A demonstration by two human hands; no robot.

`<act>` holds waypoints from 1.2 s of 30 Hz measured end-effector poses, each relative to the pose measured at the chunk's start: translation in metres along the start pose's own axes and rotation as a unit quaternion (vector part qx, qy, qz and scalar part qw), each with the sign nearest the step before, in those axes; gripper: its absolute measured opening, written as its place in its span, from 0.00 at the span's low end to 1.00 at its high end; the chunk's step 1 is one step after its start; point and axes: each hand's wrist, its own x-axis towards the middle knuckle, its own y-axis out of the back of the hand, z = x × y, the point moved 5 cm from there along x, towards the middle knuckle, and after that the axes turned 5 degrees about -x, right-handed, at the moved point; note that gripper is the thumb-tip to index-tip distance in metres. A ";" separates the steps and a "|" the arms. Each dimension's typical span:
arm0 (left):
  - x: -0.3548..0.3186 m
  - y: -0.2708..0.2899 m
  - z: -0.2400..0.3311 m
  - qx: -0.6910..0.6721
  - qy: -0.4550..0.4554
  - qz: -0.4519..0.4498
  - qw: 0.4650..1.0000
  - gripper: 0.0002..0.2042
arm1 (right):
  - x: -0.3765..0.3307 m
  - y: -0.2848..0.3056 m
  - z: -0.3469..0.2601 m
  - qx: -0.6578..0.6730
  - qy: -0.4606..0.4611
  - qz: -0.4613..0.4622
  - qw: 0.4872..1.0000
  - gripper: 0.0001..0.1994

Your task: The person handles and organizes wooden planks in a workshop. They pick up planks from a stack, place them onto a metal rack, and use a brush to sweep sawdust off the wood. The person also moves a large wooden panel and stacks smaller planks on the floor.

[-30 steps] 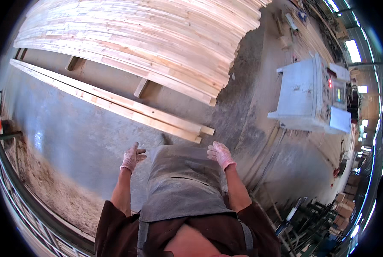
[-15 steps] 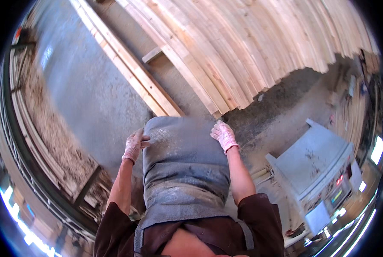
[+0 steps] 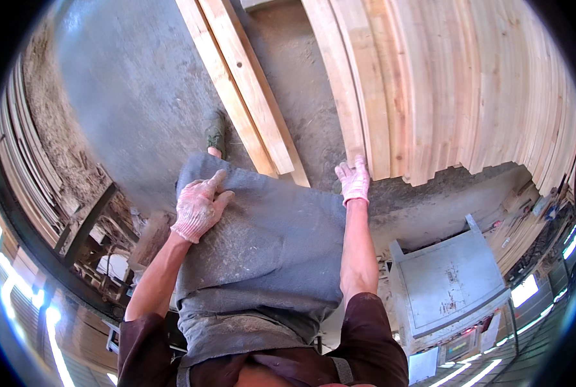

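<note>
The right hand (image 3: 354, 182) lay flat-fingered on a pale, knot-flecked plank's (image 3: 347, 97) end; the left hand (image 3: 198, 208) — fingers loosely spread — rested on the grey apron (image 3: 268, 258).

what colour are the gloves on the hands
Whitish knit with a pink tint, dusty; both the left hand and right hand show clearly in the head view.

A woodworking shop: stacked planks (image 3: 456, 84), sawdusty concrete floor (image 3: 127, 97), grey saw table (image 3: 452, 284).

a dusty concrete floor (image 3: 127, 97) carries a wide plank stack (image 3: 468, 84) and two loose boards (image 3: 249, 90).
</note>
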 end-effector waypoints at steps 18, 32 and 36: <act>-0.004 -0.006 -0.003 0.033 -0.014 0.017 0.999 0.20 | -0.015 0.004 0.001 -0.067 0.061 -0.005 0.996 0.23; 0.000 -0.007 -0.001 0.008 -0.002 0.025 1.000 0.19 | 0.007 0.050 0.014 -0.171 0.043 0.061 0.982 0.28; 0.002 0.000 -0.009 -0.007 0.004 0.026 1.000 0.19 | 0.002 0.070 -0.021 -0.502 0.130 0.195 0.833 0.27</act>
